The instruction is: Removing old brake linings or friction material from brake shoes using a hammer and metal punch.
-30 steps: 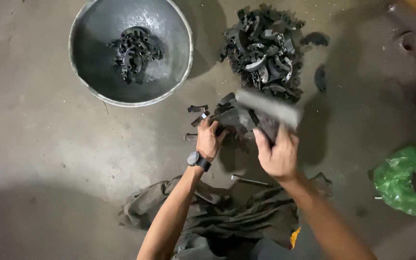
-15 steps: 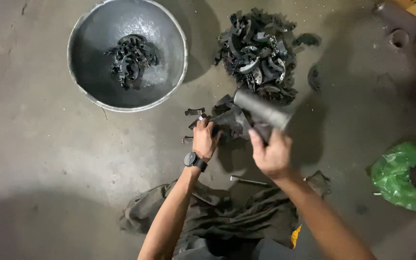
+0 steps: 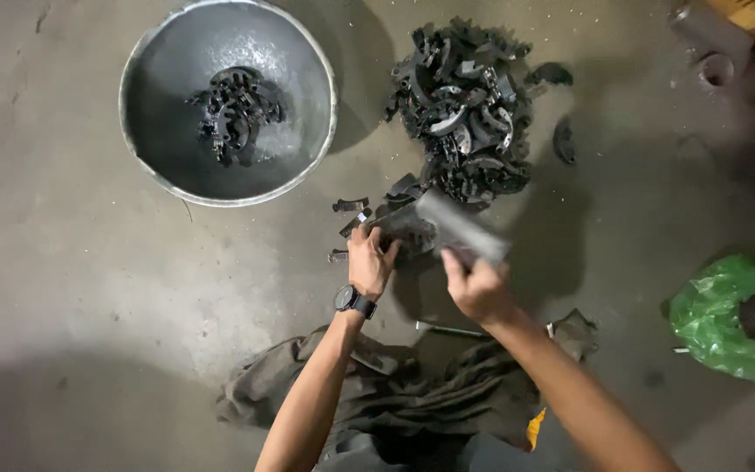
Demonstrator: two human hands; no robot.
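One head-worn camera looks almost straight down from above at the floor (image 3: 89,288), fairly near, the person's arms entering from the bottom edge.

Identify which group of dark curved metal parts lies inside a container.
The small cluster of dark curved metal parts lies in the round grey metal bowl; the larger heap lies directly on the concrete floor.

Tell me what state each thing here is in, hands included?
Left hand: pressed on a dark metal part on the floor.
Right hand: gripping a grey metal bar, blurred.
Metal bowl: upright, a few dark parts inside.
Pile of dark parts: heaped loose on the floor.
Green plastic bag: crumpled, open.
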